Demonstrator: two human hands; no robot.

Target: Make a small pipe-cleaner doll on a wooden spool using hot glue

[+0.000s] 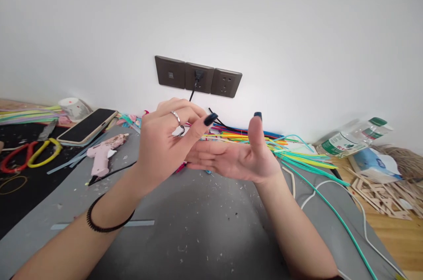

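My left hand is raised above the grey mat, its fingers curled and its thumb against the index finger. Whatever its fingertips may pinch is hidden or too small to make out. My right hand is open beside it, palm turned toward me, with the thumb up and the fingers stretched to the left. Its fingertips pass behind the left hand, and I cannot tell whether the two hands touch. Small pink and blue pieces show partly below the right fingers. A pink glue gun lies on the mat left of my hands.
Scissors with red and yellow handles and a phone lie at the left. Colored pipe cleaners spread along the wall. At the right are a plastic bottle, a tissue pack and wooden pieces. Sockets hold a plugged cord.
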